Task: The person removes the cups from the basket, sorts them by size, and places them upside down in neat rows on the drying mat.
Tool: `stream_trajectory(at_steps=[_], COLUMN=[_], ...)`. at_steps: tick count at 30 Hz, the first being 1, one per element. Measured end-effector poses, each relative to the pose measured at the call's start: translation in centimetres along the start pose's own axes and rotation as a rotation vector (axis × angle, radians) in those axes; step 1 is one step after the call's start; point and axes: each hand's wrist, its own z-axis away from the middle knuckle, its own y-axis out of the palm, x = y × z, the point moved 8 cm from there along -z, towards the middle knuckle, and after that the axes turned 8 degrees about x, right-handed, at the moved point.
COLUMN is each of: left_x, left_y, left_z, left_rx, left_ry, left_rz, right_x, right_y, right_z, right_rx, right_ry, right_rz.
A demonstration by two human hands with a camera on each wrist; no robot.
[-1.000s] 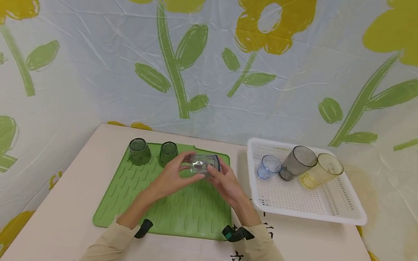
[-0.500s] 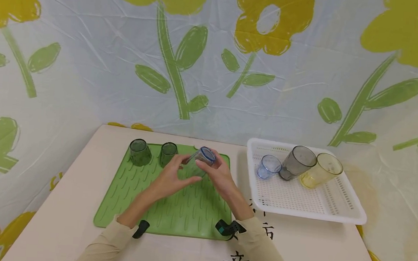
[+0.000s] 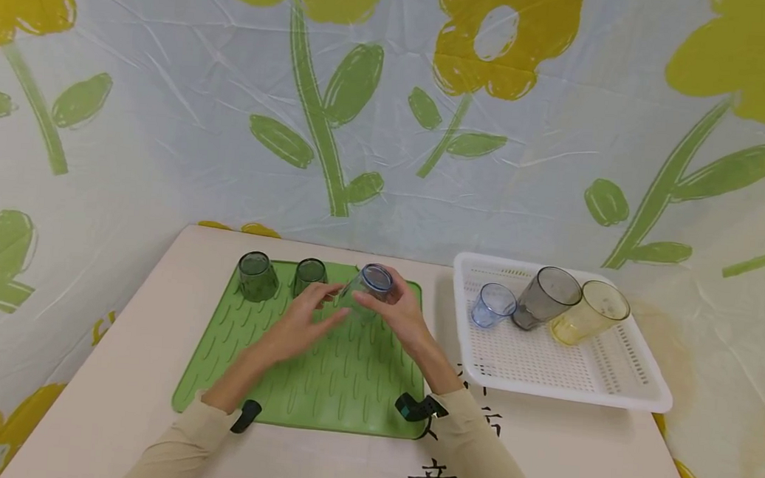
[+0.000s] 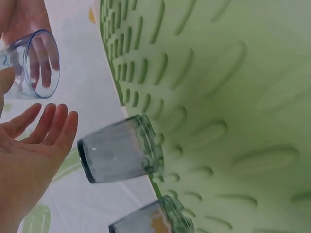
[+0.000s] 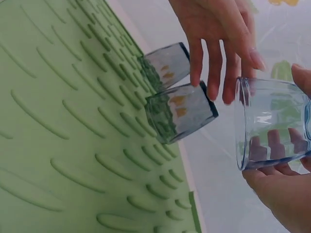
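Note:
A clear glass tumbler (image 3: pixel 360 297) with a bluish tint is held by my right hand (image 3: pixel 404 314), fingers and thumb around its base end. It hangs above the green ridged mat (image 3: pixel 319 383), mouth down and slightly tilted; the right wrist view shows its rim (image 5: pixel 240 124) facing the mat. My left hand (image 3: pixel 299 326) is beside the tumbler with fingers extended, holding nothing; a gap separates them in the left wrist view. Two dark greenish glasses, one at the back left (image 3: pixel 257 278) and one nearer the hands (image 3: pixel 309 277), stand mouth down on the mat.
A white perforated basket (image 3: pixel 565 395) sits to the right on the pale table (image 3: pixel 113 368). Inside it are a small blue glass (image 3: pixel 492 306), a grey glass (image 3: pixel 545 298) and a yellow glass (image 3: pixel 589 313). A flower-print cloth (image 3: pixel 391 121) hangs behind.
The tumbler has turned from lying sideways between both hands to mouth down in the right hand. My left hand has let go and drawn off to the left.

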Motion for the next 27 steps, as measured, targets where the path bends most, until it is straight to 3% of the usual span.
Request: stream_trajectory(at_steps=[15,27], left_x=[2.6,4.3], left_y=[-3.2,-5.2], left_z=[2.7,5.0], left_rx=[-0.103,-0.165], left_ry=[-0.018,-0.033], left_rz=[-0.101,-0.157], right_x=[-0.3,-1.3], right_y=[-1.1,-1.5], right_z=[-1.4,-2.7], right_rx=[-0.099,-0.130], right_ry=[0.043,0.084], right_rz=[0.129,0.128])
